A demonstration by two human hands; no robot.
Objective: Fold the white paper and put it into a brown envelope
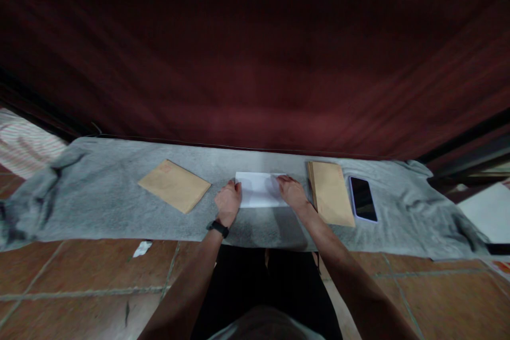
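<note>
Black watch (218, 229) on the left wrist, both arms (332, 247) out in front. Left hand (228, 201) touches the left end of the white paper (258, 191), right hand (292, 192) the right; whether they pinch, I can't tell. Press both ends softly so it stays flat on the grey cloth (103, 191). Dark red cloth (255, 90) hangs beyond.

a phone (363, 200) with a pale purple edge lies on grey cloth (99, 196) above brown floor tiles (91, 265).
</note>
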